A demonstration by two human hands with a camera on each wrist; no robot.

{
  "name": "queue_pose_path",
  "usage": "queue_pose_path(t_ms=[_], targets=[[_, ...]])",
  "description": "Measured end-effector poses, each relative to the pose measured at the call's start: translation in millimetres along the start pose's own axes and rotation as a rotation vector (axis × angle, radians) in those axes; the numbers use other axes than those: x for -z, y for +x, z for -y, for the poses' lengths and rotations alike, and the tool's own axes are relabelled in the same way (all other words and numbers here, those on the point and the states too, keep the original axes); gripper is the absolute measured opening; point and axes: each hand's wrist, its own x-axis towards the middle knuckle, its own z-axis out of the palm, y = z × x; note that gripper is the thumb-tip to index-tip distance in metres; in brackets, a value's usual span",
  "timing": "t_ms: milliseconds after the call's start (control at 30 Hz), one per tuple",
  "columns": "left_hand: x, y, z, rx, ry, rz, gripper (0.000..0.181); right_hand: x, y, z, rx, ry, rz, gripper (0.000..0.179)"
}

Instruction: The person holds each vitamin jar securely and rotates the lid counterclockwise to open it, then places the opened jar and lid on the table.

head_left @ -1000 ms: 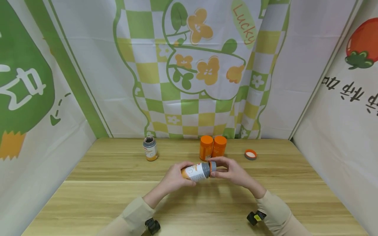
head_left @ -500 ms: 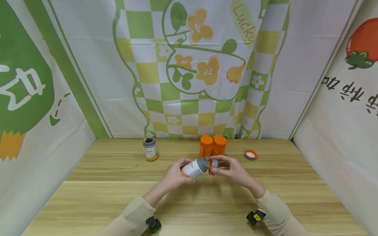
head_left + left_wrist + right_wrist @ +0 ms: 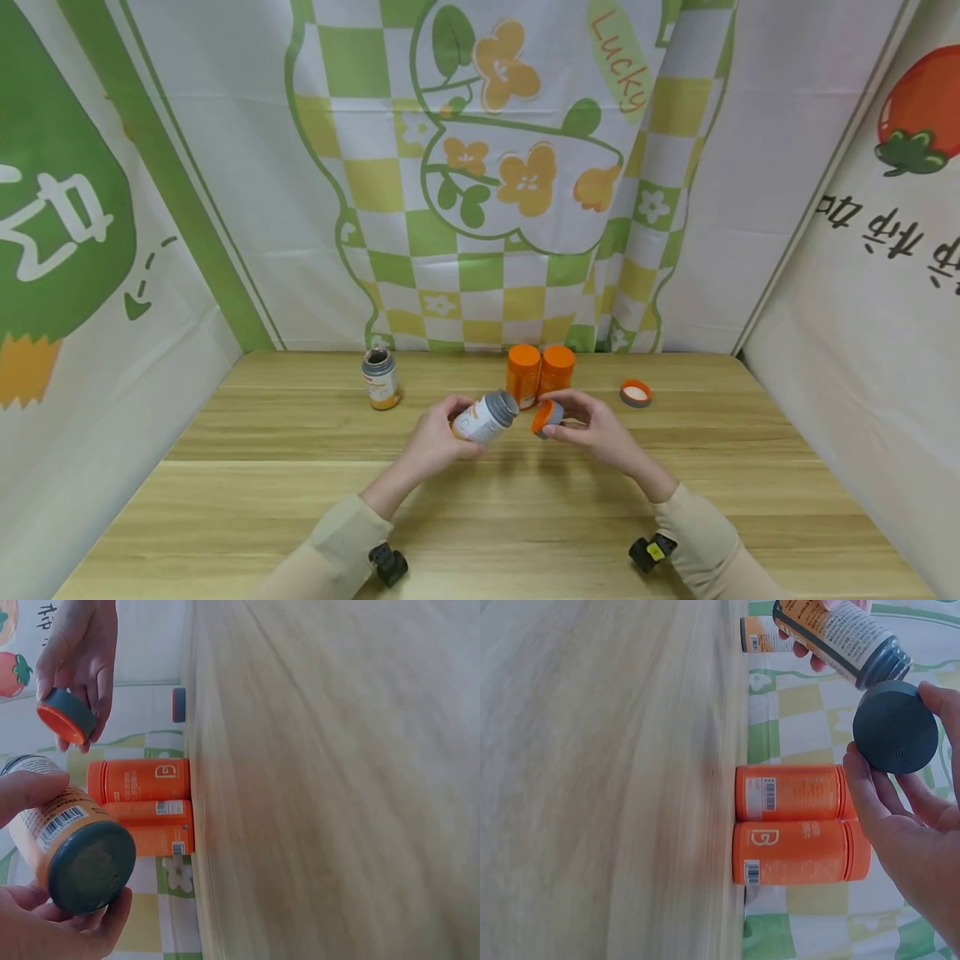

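My left hand [image 3: 437, 442] grips a pill bottle [image 3: 483, 419] with a white and orange label and a grey neck. The bottle leans, its uncapped mouth up and to the right; its grey base [image 3: 94, 866] shows in the left wrist view. With thumb and fingers my right hand [image 3: 596, 429] holds a bottle cap [image 3: 548, 418], grey outside and orange inside. In the head view the cap's inside faces the bottle, a small gap between them. From the right wrist camera, the cap's grey top [image 3: 896, 727] overlaps the bottle's neck.
Two orange bottles [image 3: 523, 375] with lids stand side by side behind the hands. At the back left stands another uncapped bottle [image 3: 381, 381]. A second cap [image 3: 636, 392] lies inside-up at the right on the wooden table [image 3: 480, 525]. A patterned curtain hangs behind.
The cap has come off the bottle's neck. My left hand has tilted the bottle more upright and drawn it slightly left, while my right hand has moved the cap a little right.
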Motion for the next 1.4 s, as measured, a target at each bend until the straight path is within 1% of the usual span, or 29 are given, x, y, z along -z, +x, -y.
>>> queue_pose_path(t_ms=[133, 367, 467, 567, 667, 833, 1000, 1100, 1400], targets=[[3.2, 0.4, 2.5, 0.014, -0.015, -0.021, 0.062, 3.7, -1.3, -3.5, -0.018, 0.003, -0.008, 0.05], [8.0, 1.9, 7.2, 0.004, 0.01, -0.052, 0.061, 10.6, -3.0, -11.5, -0.03, 0.042, -0.019, 0.058], [11.1, 3.4, 8.5, 0.01, 0.011, -0.067, 0.06, 12.8, -3.4, -14.3, -0.04, 0.068, -0.023, 0.059], [14.2, 4.3, 9.9, 0.021, 0.021, -0.079, 0.06, 14.7, -4.2, -16.1, -0.05, 0.068, -0.025, 0.059], [17.4, 4.8, 12.1, 0.037, 0.029, -0.093, 0.06, 16.8, -5.0, -16.8, -0.056, 0.045, -0.023, 0.059], [23.5, 5.6, 15.6, 0.033, 0.014, -0.116, 0.06, 19.9, -4.9, -16.8, -0.073, 0.008, -0.008, 0.059], [30.0, 6.3, 17.9, 0.033, 0.0, -0.11, 0.058, 22.8, -4.5, -18.1, -0.101, -0.052, -0.016, 0.058], [33.9, 7.1, 20.1, 0.044, 0.01, -0.113, 0.057, 24.2, -4.7, -19.2, -0.104, -0.08, -0.02, 0.056], [46.1, 8.5, 30.3, 0.053, 0.037, -0.129, 0.058, 27.8, -5.7, -25.6, -0.087, -0.087, -0.035, 0.055]])
